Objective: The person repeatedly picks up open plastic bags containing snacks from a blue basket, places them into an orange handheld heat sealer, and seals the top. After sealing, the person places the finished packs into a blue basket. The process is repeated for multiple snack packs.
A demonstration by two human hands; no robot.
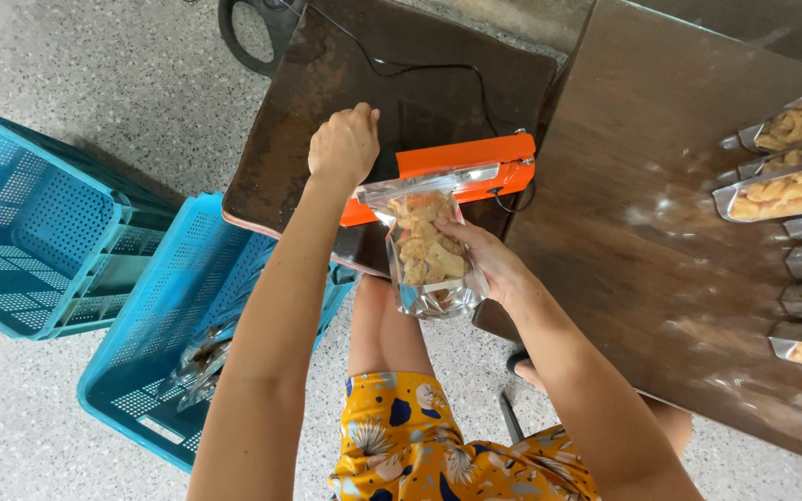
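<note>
Left hand (343, 144) is fisted, pressing down on the orange bar-shaped heat sealer (461, 172) standing on the dark brown bench (327, 102). Right hand (486, 263) grips the clear, silver-bottomed pouch of fried snacks (424, 252) from its right side. Pouch's long axis runs toward the sealer, mouth lying in the sealer's bar, just right of the left hand.

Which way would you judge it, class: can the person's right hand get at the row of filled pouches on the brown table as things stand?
Probably not at once: the right hand holds a snack pouch at the orange sealer; the filled pouches lie unblocked across the brown table.
</note>
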